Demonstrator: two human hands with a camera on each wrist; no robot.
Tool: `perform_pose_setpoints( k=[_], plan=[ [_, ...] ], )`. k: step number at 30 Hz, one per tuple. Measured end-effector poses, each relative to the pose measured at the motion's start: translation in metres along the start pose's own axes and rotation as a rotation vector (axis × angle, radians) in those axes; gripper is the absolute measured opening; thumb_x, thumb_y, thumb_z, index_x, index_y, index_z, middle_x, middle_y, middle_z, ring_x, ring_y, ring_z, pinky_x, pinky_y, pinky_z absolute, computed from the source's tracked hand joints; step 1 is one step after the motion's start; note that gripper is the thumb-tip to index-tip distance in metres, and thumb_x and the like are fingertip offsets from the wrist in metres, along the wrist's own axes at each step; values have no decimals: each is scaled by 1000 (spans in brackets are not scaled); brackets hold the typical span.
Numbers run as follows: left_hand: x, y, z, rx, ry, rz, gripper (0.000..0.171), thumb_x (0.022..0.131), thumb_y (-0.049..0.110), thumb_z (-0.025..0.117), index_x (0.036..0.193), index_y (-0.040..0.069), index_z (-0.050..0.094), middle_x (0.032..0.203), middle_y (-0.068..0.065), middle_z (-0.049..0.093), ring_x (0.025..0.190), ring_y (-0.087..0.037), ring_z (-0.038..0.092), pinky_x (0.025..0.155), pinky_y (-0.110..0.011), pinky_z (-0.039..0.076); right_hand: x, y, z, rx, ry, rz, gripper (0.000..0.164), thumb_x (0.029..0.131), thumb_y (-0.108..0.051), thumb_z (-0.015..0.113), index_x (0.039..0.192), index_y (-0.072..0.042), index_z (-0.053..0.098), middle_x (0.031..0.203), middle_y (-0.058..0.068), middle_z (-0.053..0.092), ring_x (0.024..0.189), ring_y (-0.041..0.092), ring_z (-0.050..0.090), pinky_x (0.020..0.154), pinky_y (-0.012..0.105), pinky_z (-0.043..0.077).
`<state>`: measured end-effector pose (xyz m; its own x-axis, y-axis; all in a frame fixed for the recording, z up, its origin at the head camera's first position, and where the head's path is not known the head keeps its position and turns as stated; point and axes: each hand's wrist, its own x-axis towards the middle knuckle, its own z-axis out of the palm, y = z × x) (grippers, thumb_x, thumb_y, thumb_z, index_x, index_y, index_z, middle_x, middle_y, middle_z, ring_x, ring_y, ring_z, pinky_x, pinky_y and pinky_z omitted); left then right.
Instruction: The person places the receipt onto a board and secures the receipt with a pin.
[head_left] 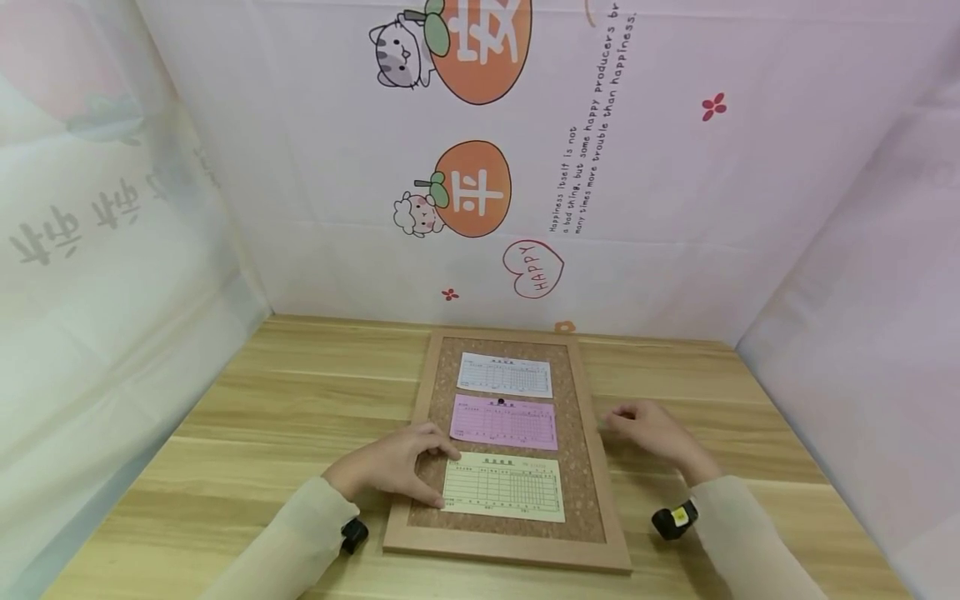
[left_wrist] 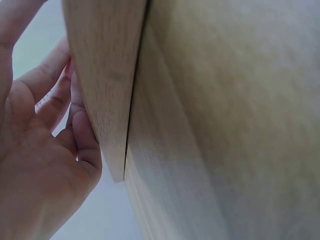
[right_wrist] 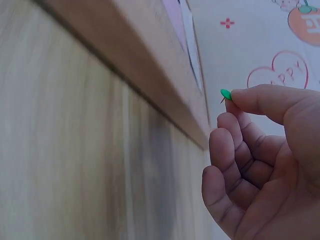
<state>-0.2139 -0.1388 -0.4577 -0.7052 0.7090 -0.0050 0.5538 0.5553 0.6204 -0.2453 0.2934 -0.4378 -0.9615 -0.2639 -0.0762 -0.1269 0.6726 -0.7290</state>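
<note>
A wood-framed cork board (head_left: 510, 560) lies on the table, bearing three printed paper slips. The pale green slip (head_left: 502, 490) is nearest me, the pink slip (head_left: 504, 425) in the middle, the white slip (head_left: 504, 377) farthest. A black thumbtack (head_left: 501, 402) sits at the pink slip's top edge. My left hand (head_left: 397, 461) reaches over the frame's left side, thumb and fingertips touching the green slip's left corners. Right of the board, my right hand (head_left: 660, 433) pinches a green thumbtack (right_wrist: 226, 94) between thumb and index finger, its point bared.
The wood-grain table (head_left: 300, 400) extends on both sides of the board. A printed white cloth (head_left: 337, 183) hangs behind, with further cloth at left and right. Black wrist devices (head_left: 675, 519) sit at both sleeve cuffs.
</note>
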Motion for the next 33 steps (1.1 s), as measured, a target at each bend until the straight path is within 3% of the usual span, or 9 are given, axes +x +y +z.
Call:
perform_pose_setpoints(
  k=[7,15,20,28,33],
  plan=[
    [-1,1,0,8,4,-1,61,76,45,87,127,21,65,124,10,54,118,-12,49,105,-41,42,1,-17,7,44,-33,-46,31,102,-25,61,111,3,70,100,10,67,86,21,56,72,35,49],
    [-1,3,-1,6,4,-3,61,76,45,87,126,20,65,123,10,55,117,-12,50,105,-40,42,5,-34,21,49,-75,-114,24,101,-19,60,102,2,72,79,5,58,71,17,47,57,27,41],
    [-1,2,0,4,3,-5,61,76,45,87,127,20,65,124,11,54,117,-12,50,105,-41,42,8,-44,31,41,-110,-151,23,101,-19,62,102,0,73,83,8,61,72,17,48,59,26,42],
    [-1,3,0,-6,-1,-7,61,76,44,87,127,20,64,124,10,54,117,-13,50,105,-41,42,11,-57,46,57,-176,-162,23,100,-21,62,92,-1,71,69,1,53,59,11,40,50,22,33],
    [0,2,0,-8,-1,-7,61,76,43,87,127,21,64,124,10,54,118,-13,49,105,-41,42,12,-61,57,72,-242,-169,22,101,-24,62,96,-6,73,68,-2,53,54,7,37,47,21,31]
  ],
)
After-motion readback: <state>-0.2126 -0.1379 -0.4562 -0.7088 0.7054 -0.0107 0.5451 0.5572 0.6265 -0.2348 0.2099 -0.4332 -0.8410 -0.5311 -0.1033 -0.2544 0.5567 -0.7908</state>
